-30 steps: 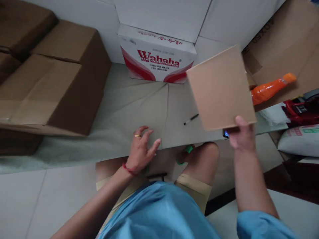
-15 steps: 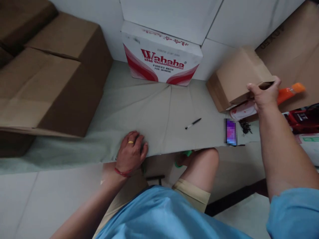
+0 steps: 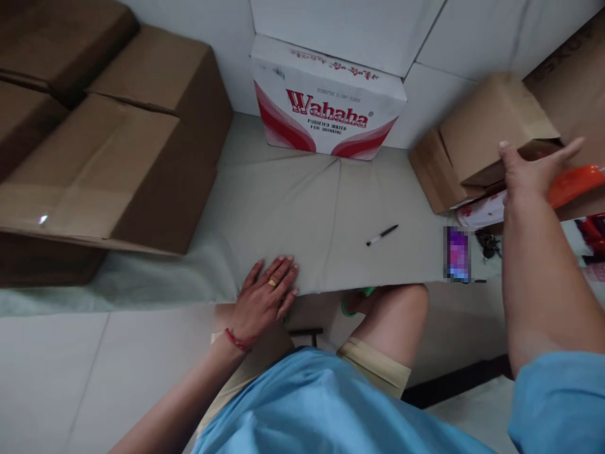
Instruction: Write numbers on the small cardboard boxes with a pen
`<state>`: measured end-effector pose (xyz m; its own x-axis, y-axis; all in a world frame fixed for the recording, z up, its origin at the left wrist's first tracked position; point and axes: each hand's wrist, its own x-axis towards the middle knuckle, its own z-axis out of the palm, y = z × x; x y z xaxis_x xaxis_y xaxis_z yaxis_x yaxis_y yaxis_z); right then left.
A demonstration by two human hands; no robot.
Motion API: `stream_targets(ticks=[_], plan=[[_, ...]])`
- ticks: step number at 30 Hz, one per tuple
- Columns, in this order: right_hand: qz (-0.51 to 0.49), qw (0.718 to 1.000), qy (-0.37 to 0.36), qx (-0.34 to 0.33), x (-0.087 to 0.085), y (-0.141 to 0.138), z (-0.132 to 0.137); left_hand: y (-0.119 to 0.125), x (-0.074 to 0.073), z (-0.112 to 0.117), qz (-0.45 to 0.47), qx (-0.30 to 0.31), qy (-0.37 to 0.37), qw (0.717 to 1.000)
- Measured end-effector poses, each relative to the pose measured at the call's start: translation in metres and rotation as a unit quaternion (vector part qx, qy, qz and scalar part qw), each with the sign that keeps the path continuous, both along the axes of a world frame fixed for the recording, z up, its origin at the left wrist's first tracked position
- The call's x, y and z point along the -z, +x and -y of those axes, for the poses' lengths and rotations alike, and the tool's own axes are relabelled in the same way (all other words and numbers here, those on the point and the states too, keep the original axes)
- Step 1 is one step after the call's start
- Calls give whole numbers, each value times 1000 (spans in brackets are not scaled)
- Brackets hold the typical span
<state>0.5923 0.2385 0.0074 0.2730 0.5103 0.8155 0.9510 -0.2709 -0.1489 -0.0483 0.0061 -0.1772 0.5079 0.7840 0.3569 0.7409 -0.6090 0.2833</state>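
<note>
My left hand [image 3: 265, 295], with a gold ring and a red bracelet, rests palm down on the front edge of the cloth-covered table [image 3: 288, 202], fingers spread. On the right, my right hand [image 3: 532, 176] is at the near end of a small brown cardboard box [image 3: 501, 126], thumb and a finger stretched wide apart. The box sits on top of another cardboard box [image 3: 435, 173], and its near end looks open and dark inside. Whether my right palm touches the box cannot be made out. A black-and-white pen [image 3: 382, 235] lies between my hands.
Large cardboard boxes [image 3: 142, 170] are stacked on the left. A white and red Wahaha water carton [image 3: 326, 101] stands against the wall. Near my right forearm are a phone [image 3: 457, 254], keys [image 3: 488, 244], a white item with red spots [image 3: 482, 211] and an orange object [image 3: 574, 185].
My right hand has loosened from its grip on the small box's end, and its fingers have spread. My left hand's fingers have straightened on the table edge. The whole view has shifted slightly.
</note>
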Motion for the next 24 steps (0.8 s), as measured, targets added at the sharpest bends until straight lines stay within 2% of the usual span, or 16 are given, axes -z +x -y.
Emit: stream_targets(ticks=[2,3,5,6,7,9,11,14,17,19,21,22,24], plan=[[-72,996,39,26,6,-35,29,-4,1,8,0,-1,-12,1000],[-57,996,67,-6,12,-63,47,-5,1,12,-2,-3,-19,1000],[-42,988,56,-137,32,-133,87,-7,-1,19,-7,-6,-33,999],[-43,974,4,-221,45,-172,107,-7,-3,20,-10,-6,-40,999],[-45,948,-78,-305,61,-211,125,-8,-3,22,-12,-5,-45,999],[-35,876,-200,-438,95,-279,156,-8,-4,22,-14,-3,-44,999],[-38,830,-312,-461,126,-325,178,-8,-3,21,-12,-4,-39,999],[-39,821,-411,-394,155,-352,201,-7,-1,20,5,-4,-43,999],[-31,826,-439,-351,161,-349,218,-5,-6,22,50,-13,-65,997],[-25,832,-437,-341,160,-345,225,-6,-14,26,118,-30,-96,988],[-20,839,-429,-335,160,-343,229,-11,-25,30,200,-93,-160,962],[-19,843,-425,-331,161,-342,230,-15,-31,33,237,-145,-203,939],[-19,851,-414,-323,163,-344,231,-26,-42,37,293,-256,-292,874]])
